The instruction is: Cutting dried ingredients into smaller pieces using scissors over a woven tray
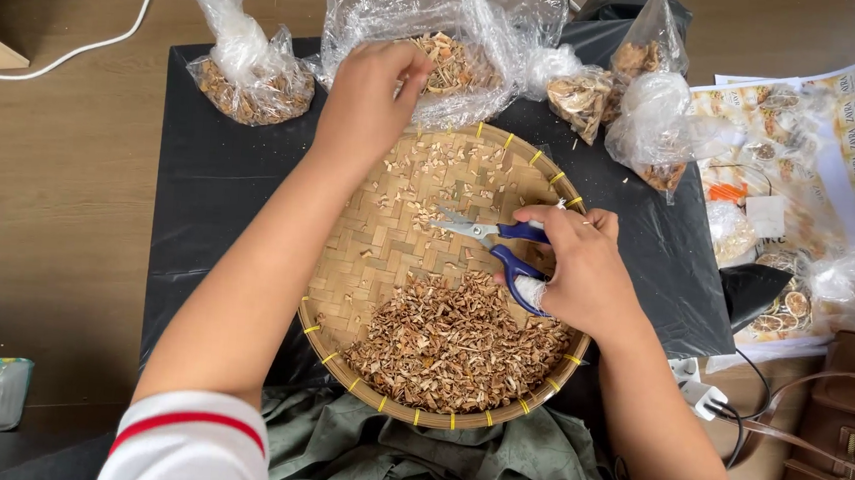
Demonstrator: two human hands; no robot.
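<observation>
Woven round bamboo tray (366,256): holds brown chopped pieces (455,344).
Right hand (576,270): fingers closed around blue-handled scissors (495,243) over tray.
Left hand (367,100): fingertips pinched inside clear plastic bag (433,20) behind tray.

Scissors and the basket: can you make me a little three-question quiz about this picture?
1. True or false: the right hand holds the blue-handled scissors over the woven tray.
2. Where does the left hand reach? A) clear plastic bag of dried pieces B) brown handbag C) white cable
3. Fill in: the biggest pile of cut pieces lies at the tray's ____ edge, by the person.

Key: 1 true; 2 A; 3 near.
</observation>
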